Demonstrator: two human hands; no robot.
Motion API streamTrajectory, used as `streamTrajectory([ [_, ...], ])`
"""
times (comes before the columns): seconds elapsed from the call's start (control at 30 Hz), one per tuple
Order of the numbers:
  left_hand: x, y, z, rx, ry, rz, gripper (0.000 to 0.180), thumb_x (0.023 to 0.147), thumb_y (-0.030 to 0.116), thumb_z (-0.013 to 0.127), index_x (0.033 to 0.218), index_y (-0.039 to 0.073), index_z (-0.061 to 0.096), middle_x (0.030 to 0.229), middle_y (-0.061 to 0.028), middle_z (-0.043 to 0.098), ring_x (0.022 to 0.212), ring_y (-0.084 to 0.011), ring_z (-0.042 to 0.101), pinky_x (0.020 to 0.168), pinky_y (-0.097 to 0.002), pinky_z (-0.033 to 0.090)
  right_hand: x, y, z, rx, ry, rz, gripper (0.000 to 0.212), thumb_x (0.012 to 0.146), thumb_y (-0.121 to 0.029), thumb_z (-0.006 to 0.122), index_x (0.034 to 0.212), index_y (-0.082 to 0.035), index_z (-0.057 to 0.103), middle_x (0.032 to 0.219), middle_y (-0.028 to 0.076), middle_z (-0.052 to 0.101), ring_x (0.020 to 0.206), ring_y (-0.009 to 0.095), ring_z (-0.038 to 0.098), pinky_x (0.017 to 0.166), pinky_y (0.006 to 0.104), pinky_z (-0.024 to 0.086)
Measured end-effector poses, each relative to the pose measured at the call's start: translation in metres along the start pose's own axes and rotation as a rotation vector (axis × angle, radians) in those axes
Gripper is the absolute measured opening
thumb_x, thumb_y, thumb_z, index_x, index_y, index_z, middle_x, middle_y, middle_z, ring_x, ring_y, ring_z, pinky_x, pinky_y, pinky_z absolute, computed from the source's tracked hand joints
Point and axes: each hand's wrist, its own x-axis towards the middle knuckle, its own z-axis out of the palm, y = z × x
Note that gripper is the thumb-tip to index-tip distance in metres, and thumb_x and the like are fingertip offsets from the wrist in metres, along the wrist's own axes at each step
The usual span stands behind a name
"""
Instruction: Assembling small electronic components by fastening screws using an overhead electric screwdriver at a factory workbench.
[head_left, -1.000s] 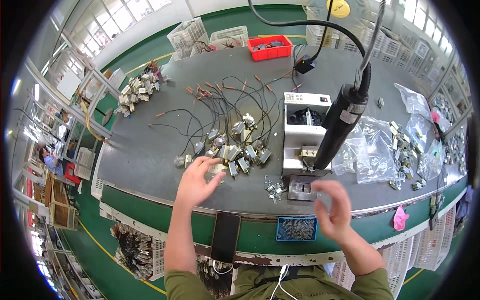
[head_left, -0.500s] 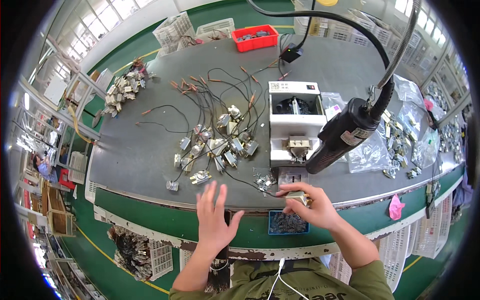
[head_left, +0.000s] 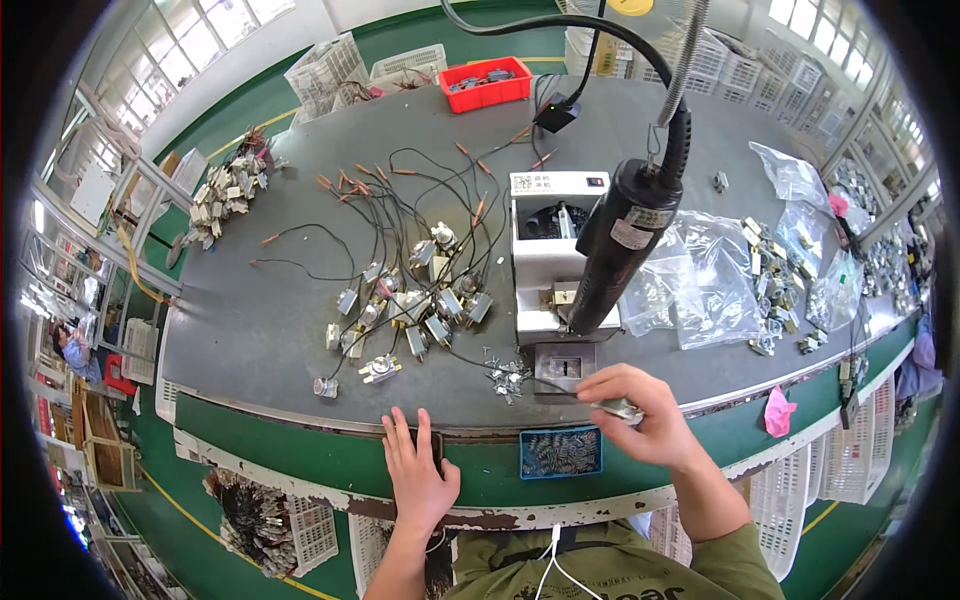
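My right hand pinches a small metal-cased component with a dark wire running left from it, just right of a metal fixture block. Fingers cover much of the component. My left hand is open with fingers spread, holding nothing, over the bench's green front edge. A black electric screwdriver hangs on a spring in front of a white screw feeder. Loose screws lie left of the fixture. Below it sits a blue tray of small dark metal pieces.
Wired metal components are heaped left of the feeder. A red bin stands at the back, with another component pile far left. Plastic bags and metal parts spread to the right. A pink scrap lies near the front edge.
My left hand has drawn back toward me from beside the wired components. The right hand, still pinching its component, has moved slightly right. The hanging screwdriver has swung left, and the view has shifted.
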Motion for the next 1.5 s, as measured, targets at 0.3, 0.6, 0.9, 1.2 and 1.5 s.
streamTrajectory([
  [0.3, 0.001, 0.003, 0.0, -0.019, 0.018, 0.024, 0.084, 0.075, 0.005, 0.061, 0.154, 0.013, 0.033, 0.161, -0.0301, 0.013, 0.148, -0.0501, 0.016, 0.116, -0.0577, 0.024, -0.015, 0.015, -0.019, 0.034, 0.036, 0.079, 0.018, 0.085, -0.003, 0.071, 0.103, 0.0, 0.067, 0.106, 0.014, 0.07, 0.099, 0.026, 0.067, 0.087, 0.0352, 0.051],
  [0.6, 0.0, 0.005, -0.001, 0.002, 0.019, 0.028, 0.083, 0.075, 0.003, 0.06, 0.153, 0.012, 0.034, 0.162, -0.0293, 0.011, 0.148, -0.05, 0.015, 0.117, -0.0567, 0.024, -0.016, 0.017, -0.021, 0.037, 0.013, 0.093, 0.019, 0.087, -0.008, 0.072, 0.104, 0.0, 0.067, 0.107, 0.014, 0.07, 0.101, 0.027, 0.067, 0.089, 0.0363, 0.051],
  [0.9, 0.001, 0.004, -0.002, -0.008, 0.008, 0.025, 0.084, 0.074, 0.003, 0.061, 0.153, 0.012, 0.034, 0.161, -0.0301, 0.01, 0.148, -0.0503, 0.015, 0.117, -0.0567, 0.024, -0.016, 0.016, -0.019, 0.047, 0.005, 0.093, 0.02, 0.087, -0.009, 0.072, 0.104, 0.0, 0.067, 0.108, 0.015, 0.07, 0.101, 0.026, 0.067, 0.088, 0.0353, 0.051],
  [1.2, 0.0, 0.002, -0.005, -0.018, -0.007, 0.029, 0.085, 0.075, 0.004, 0.061, 0.154, 0.011, 0.032, 0.162, -0.0293, 0.008, 0.149, -0.0505, 0.012, 0.118, -0.0565, 0.022, -0.019, 0.006, -0.027, 0.021, 0.05, 0.057, 0.022, 0.085, -0.018, 0.076, 0.096, 0.0, 0.07, 0.103, 0.015, 0.071, 0.094, 0.026, 0.069, 0.082, 0.0345, 0.052],
  [1.5, 0.001, 0.002, -0.005, -0.008, -0.01, 0.018, 0.085, 0.075, 0.003, 0.062, 0.154, 0.01, 0.032, 0.162, -0.0299, 0.009, 0.149, -0.0505, 0.013, 0.118, -0.0555, 0.024, -0.044, -0.014, -0.068, -0.011, 0.048, -0.006, 0.015, 0.08, -0.011, 0.077, 0.09, -0.002, 0.071, 0.093, 0.014, 0.071, 0.08, 0.025, 0.07, 0.069, 0.0323, 0.054],
])
